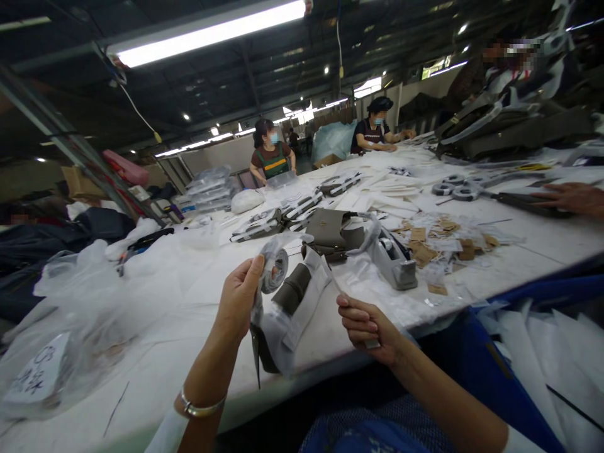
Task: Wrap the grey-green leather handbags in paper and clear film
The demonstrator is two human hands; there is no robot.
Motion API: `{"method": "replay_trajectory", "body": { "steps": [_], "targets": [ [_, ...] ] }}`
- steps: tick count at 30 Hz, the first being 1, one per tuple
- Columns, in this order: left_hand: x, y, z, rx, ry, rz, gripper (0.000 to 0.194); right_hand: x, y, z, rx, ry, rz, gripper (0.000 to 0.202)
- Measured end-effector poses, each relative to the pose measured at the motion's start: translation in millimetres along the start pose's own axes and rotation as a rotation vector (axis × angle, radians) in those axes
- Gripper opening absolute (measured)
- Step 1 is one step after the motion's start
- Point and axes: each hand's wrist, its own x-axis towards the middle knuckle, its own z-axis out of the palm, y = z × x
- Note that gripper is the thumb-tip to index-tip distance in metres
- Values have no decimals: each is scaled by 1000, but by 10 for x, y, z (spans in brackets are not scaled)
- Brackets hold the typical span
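Note:
My left hand [240,292] is closed on a strap [275,270] wrapped in clear plastic and rolled into a coil, held up over the table's front edge. Below and beside the coil, a dark olive piece [291,290] shows in pale wrapping [285,333]. My right hand [365,324] is closed around a thin pale strip [336,283], whose upper end rises toward the wrapping; a bit of it sticks out under the fingers. Just beyond both hands, an olive bag [329,228] lies on the white table [189,321].
Plastic bags [94,302] cover the left side. Brown tags [425,245] and wrapped straps [391,258] lie right of centre. A blue bin [491,358] holds white sheets at the lower right. Two people stand across the table; another person's hand [573,198] is at right.

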Motion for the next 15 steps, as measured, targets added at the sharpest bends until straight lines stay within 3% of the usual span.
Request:
{"method": "replay_trajectory", "body": {
  "steps": [4, 10, 15],
  "targets": [
    [14, -12, -1, -31, -2, -7, 39, 19, 55, 18, -181, 58, -27, 25],
    [51, -2, -37, 41, -55, 0, 40, 145, 60, 71, -1124, 271, -261, 33],
    [45, 52, -100, 195, -99, 47, 41, 262, -64, 274, -1456, 242, -364, 29]
  ]
}}
